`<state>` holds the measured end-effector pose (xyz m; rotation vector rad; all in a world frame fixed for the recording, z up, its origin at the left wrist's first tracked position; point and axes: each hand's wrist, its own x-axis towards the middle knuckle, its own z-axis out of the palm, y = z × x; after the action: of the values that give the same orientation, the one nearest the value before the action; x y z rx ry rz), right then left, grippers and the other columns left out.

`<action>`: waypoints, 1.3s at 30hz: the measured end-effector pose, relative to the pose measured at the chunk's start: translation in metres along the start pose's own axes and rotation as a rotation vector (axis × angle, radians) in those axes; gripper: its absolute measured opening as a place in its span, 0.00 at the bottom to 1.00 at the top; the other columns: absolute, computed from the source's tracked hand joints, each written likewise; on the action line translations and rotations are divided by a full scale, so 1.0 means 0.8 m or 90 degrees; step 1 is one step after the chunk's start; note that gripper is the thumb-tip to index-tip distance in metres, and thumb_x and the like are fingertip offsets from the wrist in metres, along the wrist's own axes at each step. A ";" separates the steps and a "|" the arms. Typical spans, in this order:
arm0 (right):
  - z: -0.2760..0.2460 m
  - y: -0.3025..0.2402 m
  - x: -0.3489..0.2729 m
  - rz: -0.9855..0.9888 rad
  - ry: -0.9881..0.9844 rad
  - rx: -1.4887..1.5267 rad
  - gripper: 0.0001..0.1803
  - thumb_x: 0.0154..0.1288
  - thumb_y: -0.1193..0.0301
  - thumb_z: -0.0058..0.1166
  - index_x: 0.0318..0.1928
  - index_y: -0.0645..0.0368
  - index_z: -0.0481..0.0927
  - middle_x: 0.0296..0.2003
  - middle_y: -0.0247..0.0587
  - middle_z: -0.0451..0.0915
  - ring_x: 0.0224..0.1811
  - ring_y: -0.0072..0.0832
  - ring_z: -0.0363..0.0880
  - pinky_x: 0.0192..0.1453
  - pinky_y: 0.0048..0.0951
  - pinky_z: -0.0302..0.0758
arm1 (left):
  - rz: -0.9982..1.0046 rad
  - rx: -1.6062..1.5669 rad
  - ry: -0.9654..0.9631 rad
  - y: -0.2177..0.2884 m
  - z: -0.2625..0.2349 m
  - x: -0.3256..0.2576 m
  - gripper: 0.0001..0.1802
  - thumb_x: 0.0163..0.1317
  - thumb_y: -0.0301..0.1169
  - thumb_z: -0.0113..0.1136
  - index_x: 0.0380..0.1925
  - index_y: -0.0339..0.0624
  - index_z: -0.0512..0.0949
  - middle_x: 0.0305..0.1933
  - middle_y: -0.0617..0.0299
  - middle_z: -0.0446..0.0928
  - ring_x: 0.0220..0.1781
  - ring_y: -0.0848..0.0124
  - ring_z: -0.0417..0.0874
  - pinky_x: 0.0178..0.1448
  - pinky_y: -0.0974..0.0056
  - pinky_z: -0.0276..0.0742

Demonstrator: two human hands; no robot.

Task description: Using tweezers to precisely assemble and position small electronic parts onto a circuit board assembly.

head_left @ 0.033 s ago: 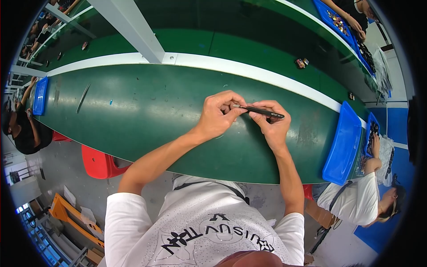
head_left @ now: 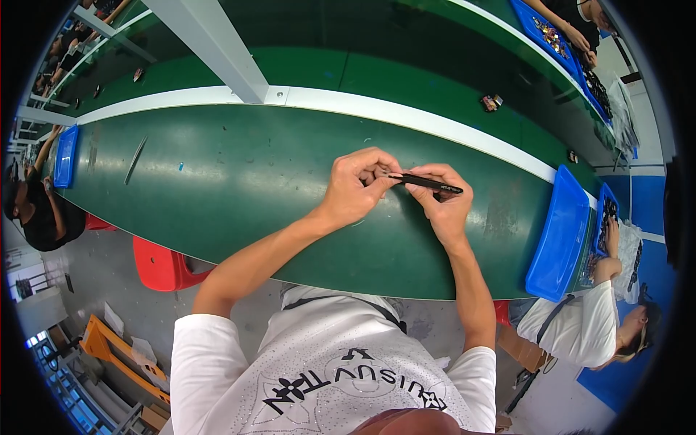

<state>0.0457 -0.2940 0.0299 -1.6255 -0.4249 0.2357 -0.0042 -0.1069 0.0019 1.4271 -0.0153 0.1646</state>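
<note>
A pair of black tweezers (head_left: 433, 183) lies nearly level between my two hands, above the green tabletop. My right hand (head_left: 446, 199) is closed on its body, thumb below and fingers above, with the blunt end sticking out to the right. My left hand (head_left: 355, 185) is closed in a pinch at the pointed end. Its fingers hide the tip, so I cannot tell whether a small part is held there too. Both forearms hang over the near edge of the green table (head_left: 254, 188).
A blue tray (head_left: 558, 235) stands on the right, another blue tray (head_left: 66, 156) at the far left. A thin grey strip-like tool (head_left: 135, 159) lies on the left tabletop. A white rail (head_left: 406, 116) and post (head_left: 217, 47) border the far side. A co-worker (head_left: 580, 319) sits at the right.
The tweezers have rolled slightly about their length between my fingers, so the marking on them sits differently. Both hands stay in almost the same place.
</note>
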 end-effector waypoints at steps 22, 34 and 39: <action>0.004 -0.001 -0.001 0.029 -0.006 0.004 0.12 0.64 0.77 0.70 0.47 0.65 0.85 0.38 0.33 0.87 0.32 0.10 0.78 0.34 0.12 0.71 | -0.023 0.012 0.042 0.005 -0.001 0.000 0.07 0.64 0.14 0.62 0.40 0.32 0.81 0.33 0.63 0.83 0.27 0.82 0.78 0.29 0.76 0.70; 0.007 0.010 0.006 -0.049 0.039 0.024 0.12 0.62 0.80 0.69 0.46 0.65 0.86 0.45 0.37 0.90 0.23 0.05 0.64 0.26 0.12 0.61 | -0.042 0.066 0.010 0.008 -0.003 -0.001 0.04 0.66 0.22 0.67 0.38 0.33 0.84 0.28 0.63 0.81 0.24 0.81 0.77 0.28 0.74 0.70; 0.007 0.012 0.005 -0.099 0.033 -0.018 0.12 0.59 0.80 0.72 0.44 0.60 0.90 0.42 0.35 0.89 0.22 0.07 0.63 0.24 0.13 0.60 | -0.076 0.017 -0.047 0.002 -0.009 0.003 0.07 0.69 0.23 0.64 0.43 0.31 0.82 0.30 0.62 0.82 0.26 0.79 0.79 0.28 0.74 0.71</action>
<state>0.0484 -0.2881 0.0202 -1.6138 -0.5143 0.0717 -0.0023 -0.0994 0.0026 1.4561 0.0115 0.0146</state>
